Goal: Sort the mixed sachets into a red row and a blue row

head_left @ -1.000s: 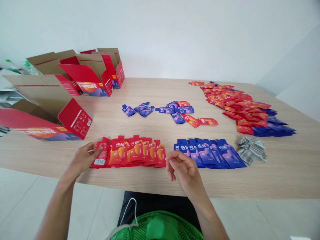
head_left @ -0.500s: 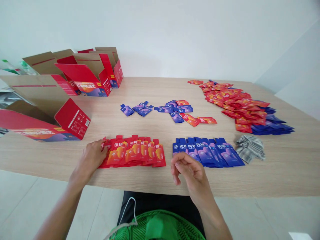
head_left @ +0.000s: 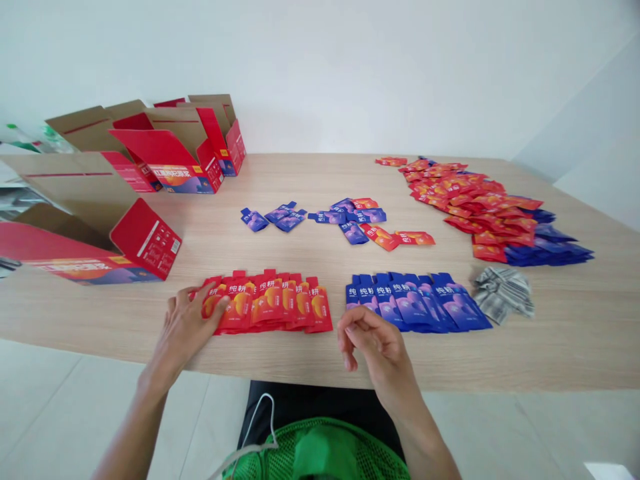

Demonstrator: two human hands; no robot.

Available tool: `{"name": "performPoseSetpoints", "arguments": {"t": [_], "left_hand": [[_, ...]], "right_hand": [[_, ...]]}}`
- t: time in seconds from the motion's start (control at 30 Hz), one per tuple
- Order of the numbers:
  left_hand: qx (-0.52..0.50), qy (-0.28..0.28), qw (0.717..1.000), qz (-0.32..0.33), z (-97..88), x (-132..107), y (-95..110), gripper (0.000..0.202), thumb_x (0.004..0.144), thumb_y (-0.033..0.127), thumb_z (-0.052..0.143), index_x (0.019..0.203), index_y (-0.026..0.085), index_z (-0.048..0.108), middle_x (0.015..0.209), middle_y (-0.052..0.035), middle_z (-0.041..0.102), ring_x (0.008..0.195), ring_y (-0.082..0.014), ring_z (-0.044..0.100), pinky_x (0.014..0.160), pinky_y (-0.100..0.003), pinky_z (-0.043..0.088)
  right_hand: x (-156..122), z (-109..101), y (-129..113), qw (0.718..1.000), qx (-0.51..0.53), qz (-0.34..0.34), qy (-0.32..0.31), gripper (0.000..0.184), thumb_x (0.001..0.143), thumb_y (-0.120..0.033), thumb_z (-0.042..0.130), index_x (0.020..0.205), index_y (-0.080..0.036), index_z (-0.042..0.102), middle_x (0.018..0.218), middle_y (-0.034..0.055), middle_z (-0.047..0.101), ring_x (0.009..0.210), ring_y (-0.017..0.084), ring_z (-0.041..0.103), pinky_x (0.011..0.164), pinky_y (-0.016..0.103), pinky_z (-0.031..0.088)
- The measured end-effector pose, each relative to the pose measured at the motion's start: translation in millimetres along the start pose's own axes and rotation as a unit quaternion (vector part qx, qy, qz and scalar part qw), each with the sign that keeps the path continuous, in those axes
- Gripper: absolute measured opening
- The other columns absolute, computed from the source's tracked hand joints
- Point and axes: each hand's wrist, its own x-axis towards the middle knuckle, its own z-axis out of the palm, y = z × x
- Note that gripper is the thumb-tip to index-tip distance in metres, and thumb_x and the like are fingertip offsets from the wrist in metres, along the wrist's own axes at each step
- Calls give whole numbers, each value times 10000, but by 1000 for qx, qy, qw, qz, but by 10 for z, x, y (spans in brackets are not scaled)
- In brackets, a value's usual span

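My left hand (head_left: pixel 190 327) rests with spread fingers on the left end of a row of overlapping red pouches (head_left: pixel 270 300). Thumb and fingertips touch the leftmost pouch and the one beside it. My right hand (head_left: pixel 377 347) hovers over the near edge of the table with loosely curled fingers, and nothing shows in it. Just beyond it lies a row of overlapping blue pouches (head_left: pixel 415 303), spouts pointing away from me. The right hand covers a lower corner of that row.
Open red cartons (head_left: pixel 145 240) stand at the left. Loose blue pouches (head_left: pixel 287 217) and a mixed cluster (head_left: pixel 350 217) lie mid-table. A large heap of red and blue pouches (head_left: pixel 465 200) is at the right, with a crumpled striped cloth (head_left: pixel 503 293) in front of it.
My left hand has spread its fingers and shifted slightly right over the end of the red row. The leftmost red pouch now lies flatter against its neighbours. My right hand has barely moved.
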Motion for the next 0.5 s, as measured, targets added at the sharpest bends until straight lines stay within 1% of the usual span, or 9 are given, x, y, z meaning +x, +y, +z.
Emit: {"name": "performPoseSetpoints", "arguments": {"t": [0.07, 0.13, 0.23, 0.33, 0.43, 0.5], "left_hand": [[5, 2, 1000, -1, 64, -15, 61, 699, 972, 656, 446, 1506, 241, 621, 1456, -181, 559, 1345, -410, 524, 1098, -563, 476], [3, -3, 1000, 6, 93, -12, 100, 698, 958, 653, 464, 1493, 241, 640, 1448, -168, 564, 1331, -403, 531, 1114, -554, 468], [-3, -16, 1000, 13, 84, 0, 120, 720, 947, 666, 454, 1477, 226, 660, 1447, -162, 575, 1314, -399, 541, 1131, -541, 461], [-1, -21, 1000, 16, 68, 5, 117, 720, 939, 668, 457, 1460, 220, 674, 1443, -159, 590, 1303, -399, 551, 1109, -530, 483], [-1, -6, 1000, 29, 80, 3, 80, 687, 956, 650, 456, 1437, 217, 685, 1437, -169, 602, 1304, -401, 560, 1094, -545, 494], [-6, 12, 999, 42, 93, -5, 43, 660, 988, 631, 443, 1431, 206, 684, 1423, -183, 614, 1309, -411, 562, 1090, -572, 493]], "right_hand": [[-15, 2, 27, 1000, -1, 0, 4, 318, 992, -503, 730, 888, -203, 714, 674, -14, 633, 481, 81, 509, 463, 206, 388], [-25, -6, 61, 1000, -3, 3, 9, 310, 995, -498, 728, 896, -204, 714, 684, -14, 634, 486, 80, 510, 469, 207, 387], [-22, -18, 108, 1000, -7, 5, 14, 326, 991, -515, 724, 899, -203, 709, 688, -14, 630, 488, 83, 502, 468, 214, 382], [-21, -16, 132, 1000, -14, 4, 14, 331, 993, -520, 718, 902, -202, 704, 692, -14, 630, 489, 83, 500, 469, 215, 379], [-35, -36, 78, 999, -43, -3, 11, 324, 1012, -513, 691, 916, -203, 702, 710, -10, 645, 502, 88, 516, 488, 221, 396], [-16, -102, -31, 995, -94, -14, -6, 333, 1029, -520, 654, 933, -206, 707, 727, -1, 660, 520, 100, 536, 504, 230, 415]]}}
